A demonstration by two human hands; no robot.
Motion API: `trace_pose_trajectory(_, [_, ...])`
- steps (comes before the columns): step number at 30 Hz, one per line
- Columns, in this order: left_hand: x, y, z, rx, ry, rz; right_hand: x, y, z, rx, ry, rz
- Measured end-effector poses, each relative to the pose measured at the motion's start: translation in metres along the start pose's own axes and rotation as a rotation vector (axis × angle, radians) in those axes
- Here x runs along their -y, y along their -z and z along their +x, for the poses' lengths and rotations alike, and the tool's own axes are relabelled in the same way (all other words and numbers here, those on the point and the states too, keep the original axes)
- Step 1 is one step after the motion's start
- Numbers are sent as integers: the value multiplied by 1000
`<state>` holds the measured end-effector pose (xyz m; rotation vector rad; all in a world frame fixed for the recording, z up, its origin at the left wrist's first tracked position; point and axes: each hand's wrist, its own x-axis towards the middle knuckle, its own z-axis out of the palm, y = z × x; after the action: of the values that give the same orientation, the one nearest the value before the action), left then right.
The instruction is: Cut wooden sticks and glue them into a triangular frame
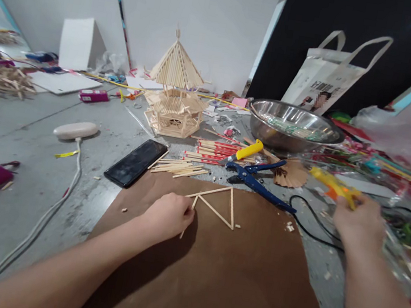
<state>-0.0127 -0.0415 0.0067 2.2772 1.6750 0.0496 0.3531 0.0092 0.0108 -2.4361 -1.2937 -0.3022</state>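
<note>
My left hand [167,218] is closed over a thin wooden stick [194,203] on the brown paper [232,283]; its fingertips are mostly hidden. That stick meets a flat frame of wooden sticks [215,211], which forms a triangle to the right of the hand. My right hand [362,223], slightly blurred, grips a yellow glue gun [329,183] with an orange trigger, out to the right beyond the paper. Beyond the paper's far edge lie blue-handled cutters [259,183], a yellow utility knife [247,151] and loose wooden sticks [182,168].
A black phone [136,163] overlaps the paper's far left corner. Farther back stand a wooden-stick pavilion model [177,87] and a steel bowl [290,136]. A black cord [311,237] loops at the right; a white cable [66,194] runs along the left.
</note>
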Motion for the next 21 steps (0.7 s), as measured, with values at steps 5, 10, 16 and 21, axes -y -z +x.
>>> trace_pose_trajectory(5, [1, -1, 1, 8, -16, -5, 20, 19, -11, -66, -249, 569])
trace_pose_trajectory(10, [0, 0, 0, 10, -10, 7, 30, 26, -18, 292, -398, 1256])
trace_pose_trajectory(16, [1, 0, 0, 7, -20, 14, 50, 32, -47, 786, -51, 1325])
trace_pose_trajectory(21, [0, 0, 0, 16, -19, 15, 71, 34, -80, 909, 226, 1233])
